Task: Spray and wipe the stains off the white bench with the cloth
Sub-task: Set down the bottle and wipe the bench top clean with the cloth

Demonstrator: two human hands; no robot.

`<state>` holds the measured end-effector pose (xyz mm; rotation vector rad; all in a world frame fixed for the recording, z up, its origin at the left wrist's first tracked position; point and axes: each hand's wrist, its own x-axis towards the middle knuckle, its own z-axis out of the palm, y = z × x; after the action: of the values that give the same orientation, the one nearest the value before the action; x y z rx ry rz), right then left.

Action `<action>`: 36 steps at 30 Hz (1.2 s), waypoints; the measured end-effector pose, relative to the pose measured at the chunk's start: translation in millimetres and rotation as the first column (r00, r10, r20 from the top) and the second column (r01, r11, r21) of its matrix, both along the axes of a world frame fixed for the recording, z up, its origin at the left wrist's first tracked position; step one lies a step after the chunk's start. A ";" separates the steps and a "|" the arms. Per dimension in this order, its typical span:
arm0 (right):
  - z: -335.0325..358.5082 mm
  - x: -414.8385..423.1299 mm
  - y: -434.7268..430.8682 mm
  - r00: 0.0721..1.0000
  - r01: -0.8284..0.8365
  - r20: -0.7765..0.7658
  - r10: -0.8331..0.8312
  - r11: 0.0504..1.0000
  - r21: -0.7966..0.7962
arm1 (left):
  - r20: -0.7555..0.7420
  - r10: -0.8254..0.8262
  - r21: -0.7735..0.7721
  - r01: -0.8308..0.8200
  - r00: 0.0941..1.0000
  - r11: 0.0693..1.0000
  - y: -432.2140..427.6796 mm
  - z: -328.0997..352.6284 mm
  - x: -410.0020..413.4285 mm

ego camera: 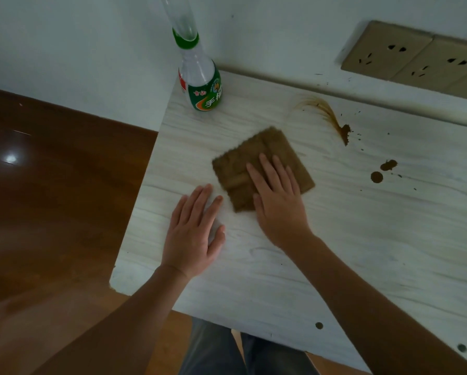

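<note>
A person's right hand (277,201) presses flat, fingers spread, on a folded brown cloth (256,163) on the white bench (335,253); the left hand (194,231) rests open beside it, gripping nothing. Brown stains (335,120) lie well apart, and dry wiping risks smearing them. The spray bottle (200,77) stands untouched.

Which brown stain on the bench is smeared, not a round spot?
The long streaked stain near the wall, beyond the cloth; the others are small round drops.
</note>
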<state>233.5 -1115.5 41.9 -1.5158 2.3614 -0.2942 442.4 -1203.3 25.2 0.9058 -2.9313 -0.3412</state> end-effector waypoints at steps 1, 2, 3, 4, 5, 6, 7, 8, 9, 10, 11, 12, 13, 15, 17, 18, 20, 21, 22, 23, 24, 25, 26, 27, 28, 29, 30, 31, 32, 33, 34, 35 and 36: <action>2.3 -1.7 15.3 1.000 0.013 0.001 -0.013 1.000 0.022 | -0.001 -0.001 -0.002 0.001 1.000 1.000 0.0 -0.2 0.5; 4.8 -8.0 27.8 0.999 0.043 -0.002 -0.043 0.998 0.039 | 0.000 -0.002 -0.004 0.002 1.000 1.000 -0.2 -0.5 0.9; 6.8 -18.7 36.4 0.996 0.087 -0.003 -0.087 0.995 0.052 | -0.001 -0.003 -0.004 0.003 1.000 1.000 -0.2 -0.8 1.1; 8.9 -32.2 40.7 0.990 0.141 -0.005 -0.141 0.988 0.064 | -0.003 -0.002 -0.002 0.002 1.000 1.000 -0.3 -1.0 1.1; 10.0 -47.9 40.3 0.981 0.195 -0.012 -0.195 0.978 0.070 | -0.004 -0.001 0.001 0.001 1.000 1.000 -0.4 -0.9 1.3; 10.3 -64.9 35.7 0.969 0.246 -0.026 -0.245 0.967 0.070 | -0.006 0.000 0.005 0.000 1.000 1.000 -0.5 -1.0 1.4; 8.6 -82.1 27.1 0.958 0.287 -0.041 -0.285 0.955 0.066 | -0.007 0.002 0.010 -0.002 1.000 1.000 -0.6 -0.8 1.4; 6.5 -98.4 14.0 0.949 0.315 -0.051 -0.312 0.947 0.059 | -0.006 0.005 0.014 -0.005 1.000 1.000 -0.8 -0.7 1.4; 4.4 -112.5 -2.2 0.942 0.335 -0.054 -0.332 0.941 0.046 | -0.002 0.006 0.017 -0.006 1.000 1.000 -1.2 -0.7 1.5; 2.4 -122.8 -20.4 0.937 0.349 -0.052 -0.347 0.937 0.036 | 0.004 0.004 0.019 -0.004 1.000 1.000 -1.2 -0.7 1.7; 1.8 -127.8 -39.9 0.933 0.357 -0.054 -0.355 0.934 0.031 | 0.009 0.003 0.020 -0.003 1.000 1.000 -1.1 -0.6 1.9; 0.4 -127.4 -59.2 0.934 0.355 -0.062 -0.352 0.934 0.034 | 0.013 0.003 0.020 -0.003 1.000 1.000 -1.1 -0.7 1.8; -1.1 -121.2 -76.1 0.940 0.336 -0.072 -0.333 0.941 0.034 | 0.019 0.003 0.020 -0.004 1.000 1.000 -1.0 -0.6 1.4; -1.6 -94.5 -96.2 0.970 0.232 -0.072 -0.231 0.973 -0.001 | 0.034 0.005 0.019 -0.005 0.999 1.000 -0.8 0.2 0.8; -4.9 -59.5 -92.6 0.995 0.060 -0.077 -0.065 0.996 -0.059 | 0.053 0.005 0.016 -0.006 0.999 1.000 -0.5 1.0 0.9; -6.7 -44.2 -82.8 0.997 -0.012 -0.073 0.007 0.998 -0.068 | 0.062 0.004 0.012 -0.005 0.998 1.000 -0.5 1.7 0.7; -7.6 -28.8 -56.8 0.996 -0.082 -0.039 0.079 0.994 -0.074 | 0.066 0.005 0.009 -0.006 0.998 1.000 -0.5 3.1 -0.3; -5.7 -28.4 -43.2 0.996 -0.084 -0.027 0.082 0.993 -0.080 | 0.063 0.004 0.010 -0.005 0.998 1.000 -0.3 3.5 -0.5; -4.6 -31.9 -29.5 0.998 -0.068 -0.017 0.066 0.995 -0.073 | 0.060 0.003 0.010 -0.004 0.998 1.000 -0.2 3.5 -0.5; -3.5 -39.4 -15.3 0.999 -0.033 -0.013 0.032 0.998 -0.059 | 0.059 0.001 0.008 -0.001 0.998 1.000 -0.2 3.6 -0.5; -2.6 -50.6 -1.2 1.000 0.022 -0.013 -0.022 0.999 -0.040 | 0.059 -0.001 0.007 0.001 0.998 1.000 -0.3 3.7 -0.1; -1.1 -65.6 11.9 0.996 0.090 -0.021 -0.091 0.996 -0.023 | 0.057 -0.002 0.007 0.002 0.998 1.000 -0.4 3.7 0.1; 0.5 -83.5 22.5 0.985 0.169 -0.031 -0.169 0.986 -0.010 | 0.054 -0.002 0.007 0.002 0.999 1.000 -0.4 3.5 0.2; 1.8 -103.0 29.6 0.967 0.251 -0.039 -0.251 0.968 0.002 | 0.052 -0.001 0.008 0.001 0.999 1.000 -0.5 3.5 0.4; 3.0 -122.1 32.9 0.944 0.327 -0.048 -0.326 0.945 0.012 | 0.050 0.000 0.008 0.000 0.999 1.000 -0.5 3.4 0.1; 4.4 -139.1 32.3 0.919 0.392 -0.057 -0.390 0.920 0.019 | 0.048 -0.001 0.008 0.000 0.999 1.000 -0.4 3.5 -0.3; 5.0 -152.5 28.1 0.894 0.445 -0.066 -0.443 0.895 0.023 | 0.045 -0.001 0.008 0.001 0.999 1.000 -0.3 3.5 -0.6; 5.3 -161.1 20.4 0.872 0.486 -0.073 -0.484 0.874 0.024 | 0.041 -0.002 0.006 0.001 0.999 1.000 -0.3 3.8 -0.9; 5.5 -164.3 10.0 0.857 0.511 -0.080 -0.508 0.859 0.021 | 0.038 0.000 0.004 0.000 0.999 1.000 -0.2 3.9 -1.1; 5.3 -162.1 -2.3 0.854 0.516 -0.086 -0.513 0.856 0.014 | 0.038 0.002 0.003 -0.002 0.999 1.000 -0.2 4.0 -1.4; 4.6 -155.2 -15.9 0.864 0.498 -0.087 -0.495 0.867 0.008 | 0.040 0.002 0.001 -0.002 0.999 1.000 -0.1 4.0 -1.6; 4.6 -144.8 -30.3 0.885 0.461 -0.082 -0.459 0.888 0.003 | 0.043 0.000 0.000 0.000 0.999 1.000 0.0 4.1 -1.4; 4.6 -132.2 -45.2 0.909 0.412 -0.073 -0.411 0.911 -0.006 | 0.046 -0.001 -0.001 0.001 0.999 1.000 -0.1 4.0 -1.3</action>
<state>101.3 -1160.8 46.5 -1.0219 2.7239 -0.3269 441.1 -1203.4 29.2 0.9236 -2.9733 -0.3232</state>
